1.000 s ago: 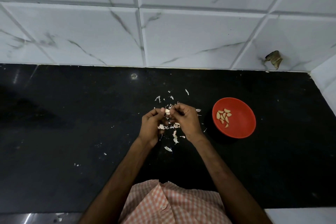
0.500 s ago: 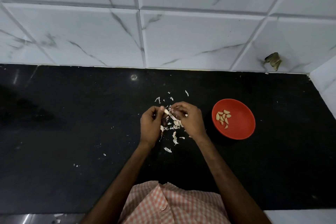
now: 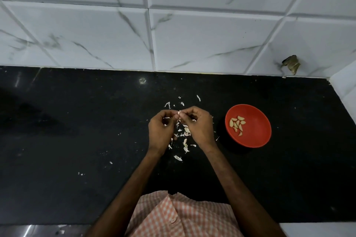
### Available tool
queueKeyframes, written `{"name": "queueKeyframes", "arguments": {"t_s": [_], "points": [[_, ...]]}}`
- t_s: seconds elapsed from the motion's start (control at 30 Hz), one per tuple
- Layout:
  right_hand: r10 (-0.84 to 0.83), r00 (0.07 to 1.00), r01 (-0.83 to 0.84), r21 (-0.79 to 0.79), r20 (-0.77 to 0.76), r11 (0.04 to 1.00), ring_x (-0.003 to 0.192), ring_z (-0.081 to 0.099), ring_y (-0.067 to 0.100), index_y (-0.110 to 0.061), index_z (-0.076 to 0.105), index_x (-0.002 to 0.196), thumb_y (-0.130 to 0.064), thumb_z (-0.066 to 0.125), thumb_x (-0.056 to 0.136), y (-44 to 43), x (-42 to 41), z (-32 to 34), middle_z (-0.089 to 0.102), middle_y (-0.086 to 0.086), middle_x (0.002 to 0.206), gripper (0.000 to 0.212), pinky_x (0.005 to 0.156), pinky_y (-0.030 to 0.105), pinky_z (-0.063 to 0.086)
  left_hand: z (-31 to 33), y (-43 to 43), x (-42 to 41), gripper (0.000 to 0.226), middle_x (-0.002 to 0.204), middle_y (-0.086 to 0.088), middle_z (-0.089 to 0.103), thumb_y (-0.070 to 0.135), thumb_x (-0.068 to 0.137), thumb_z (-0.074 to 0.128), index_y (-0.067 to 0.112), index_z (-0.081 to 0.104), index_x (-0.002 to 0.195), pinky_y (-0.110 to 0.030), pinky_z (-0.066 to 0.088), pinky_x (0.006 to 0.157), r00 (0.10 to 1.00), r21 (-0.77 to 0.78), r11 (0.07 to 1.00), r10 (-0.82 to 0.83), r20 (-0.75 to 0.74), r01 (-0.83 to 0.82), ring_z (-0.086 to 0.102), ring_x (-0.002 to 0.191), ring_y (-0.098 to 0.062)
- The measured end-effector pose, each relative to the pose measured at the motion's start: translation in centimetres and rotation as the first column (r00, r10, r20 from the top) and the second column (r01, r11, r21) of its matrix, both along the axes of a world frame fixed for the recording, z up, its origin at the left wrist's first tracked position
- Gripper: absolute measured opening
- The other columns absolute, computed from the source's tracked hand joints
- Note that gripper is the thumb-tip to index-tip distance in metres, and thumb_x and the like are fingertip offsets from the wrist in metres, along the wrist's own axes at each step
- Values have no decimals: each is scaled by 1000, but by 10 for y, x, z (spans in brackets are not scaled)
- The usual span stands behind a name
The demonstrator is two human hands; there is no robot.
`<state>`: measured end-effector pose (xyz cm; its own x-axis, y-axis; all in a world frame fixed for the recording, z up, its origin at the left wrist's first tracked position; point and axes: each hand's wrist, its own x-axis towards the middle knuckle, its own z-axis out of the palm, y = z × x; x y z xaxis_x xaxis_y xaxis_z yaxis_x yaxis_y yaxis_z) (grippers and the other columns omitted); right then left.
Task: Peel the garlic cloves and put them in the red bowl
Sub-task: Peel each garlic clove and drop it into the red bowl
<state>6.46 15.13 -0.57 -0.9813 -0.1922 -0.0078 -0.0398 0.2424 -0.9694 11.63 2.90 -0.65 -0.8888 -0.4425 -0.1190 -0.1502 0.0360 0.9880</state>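
Our left grip (image 3: 160, 131) and right grip (image 3: 198, 127) meet above the black counter (image 3: 77, 140). Their fingers are curled, and both pinch one small garlic clove (image 3: 179, 113) between their tips. We see loose skins (image 3: 185, 143) scattered under the two grips, between them and just beyond. To the right of the right grip, apart from it, stands the red bowl (image 3: 257, 136), with a cluster of peeled cloves (image 3: 237, 124) in its left half. Beyond the grips rises a white marbled tile wall (image 3: 192, 40).
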Motion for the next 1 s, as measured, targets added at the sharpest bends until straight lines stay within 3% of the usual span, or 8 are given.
{"name": "queueKeyframes", "arguments": {"t_s": [0.13,0.23,0.43,0.67,0.87,1.0], "points": [[40,995,-32,84,-96,996,86,71,6,-9,76,93,-9,76,89,-2,2,4,75,-7,88,4,81,23,57,6,2,0,7,79,-2,72,18,95,68,13,73,94,-21,47,41,998,-115,992,60,-6,-60,67,63,-19],[68,980,-42,135,-188,990,87,69,3,-6,74,92,-4,75,89,-2,3,4,74,-5,88,4,78,13,52,7,2,-1,9,77,5,73,16,94,68,14,75,90,-17,49,52,997,-160,984,82,-6,-82,68,66,-10],[98,944,-25,227,-316,974,86,67,5,-4,70,88,7,70,86,-5,3,2,72,-2,86,10,77,15,51,11,1,-2,7,82,1,73,12,94,68,9,73,90,-14,50,53,999,-167,985,42,-8,-42,70,72,-12],[66,971,-25,175,-232,984,85,68,4,-5,72,89,6,71,86,-5,2,2,72,-5,85,12,76,15,53,12,2,-3,9,81,-6,72,11,94,68,6,72,88,-21,51,44,999,-130,991,45,11,-44,69,66,-21],[35,998,-32,70,-43,997,86,73,14,-13,74,91,2,71,88,-3,1,1,75,-3,87,16,83,42,61,11,1,-3,9,80,-10,70,14,93,69,10,69,85,-27,52,40,998,-37,999,30,54,-28,64,60,-16],[22,999,-22,13,-25,1000,87,72,11,-11,70,95,5,71,87,-3,0,7,73,-4,88,18,81,37,62,10,0,-4,8,86,-13,71,16,95,66,10,69,91,-32,55,42,998,22,999,28,55,-30,70,69,-28]]}}
